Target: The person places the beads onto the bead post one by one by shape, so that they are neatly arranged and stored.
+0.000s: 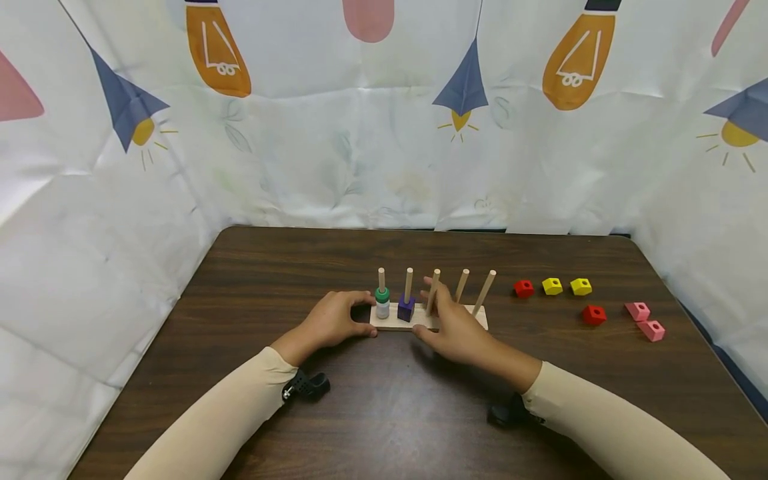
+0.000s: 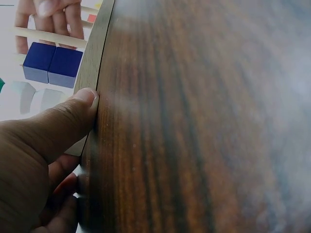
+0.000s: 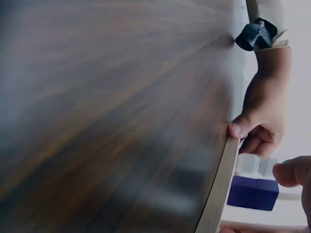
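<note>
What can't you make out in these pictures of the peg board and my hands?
- Head view: part of the peg board, hidden behind the right hand.
- Left wrist view: most of the green bead, cut off by the left edge.
- Right wrist view: most of the right hand, cut off by the picture's edge.

The bench gives hands a low path on the near side between the forearms, along the left, and behind the peg board. Its standing pegs, left hand and right hand obstruct the middle; red blocks, yellow blocks and pink blocks obstruct the right.
</note>
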Motion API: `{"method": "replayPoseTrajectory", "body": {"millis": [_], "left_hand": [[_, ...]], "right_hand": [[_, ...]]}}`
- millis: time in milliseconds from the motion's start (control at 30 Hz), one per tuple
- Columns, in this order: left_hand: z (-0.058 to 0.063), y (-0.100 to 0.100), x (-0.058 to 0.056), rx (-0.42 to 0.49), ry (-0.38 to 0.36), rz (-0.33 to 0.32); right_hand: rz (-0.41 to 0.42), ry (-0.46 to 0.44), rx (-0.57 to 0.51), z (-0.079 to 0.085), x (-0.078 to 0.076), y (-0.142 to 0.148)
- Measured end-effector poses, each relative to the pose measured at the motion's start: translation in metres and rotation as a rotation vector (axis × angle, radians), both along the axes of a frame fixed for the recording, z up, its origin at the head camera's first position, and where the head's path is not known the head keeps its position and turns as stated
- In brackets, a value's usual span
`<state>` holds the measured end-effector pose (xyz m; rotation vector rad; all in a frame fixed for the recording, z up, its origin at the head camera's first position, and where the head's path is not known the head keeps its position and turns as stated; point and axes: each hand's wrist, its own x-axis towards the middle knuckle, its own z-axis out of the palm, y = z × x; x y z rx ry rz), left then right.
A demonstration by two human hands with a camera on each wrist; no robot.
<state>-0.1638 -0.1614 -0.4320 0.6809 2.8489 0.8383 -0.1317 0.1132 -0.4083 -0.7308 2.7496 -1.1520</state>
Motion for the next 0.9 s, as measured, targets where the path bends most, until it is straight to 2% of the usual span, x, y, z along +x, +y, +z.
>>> {"method": "replayPoseTrajectory", "body": {"millis": [200,400,533,733,900], "left_hand": [[0.0,0.0,0.0,-0.01,0.004,0.003],[0.001,0.0,0.001,0.002,-0.008,0.005],[0.002,0.0,0.001,0.004,-0.001,0.001],[0.001,0.001,0.001,0.007,-0.001,0.006],[0.001,0.001,0.001,0.005,-0.004,0.008]], "right_hand": [[0.079,0.034,0.138,0.003,0.009,0.023],[0.152,0.024,0.172,0.007,0.015,0.051],[0.169,0.044,0.191,0.005,0.015,0.074],[0.137,0.067,0.193,0.003,0.013,0.106],[0.049,0.095,0.208,0.006,0.012,0.134]]}}
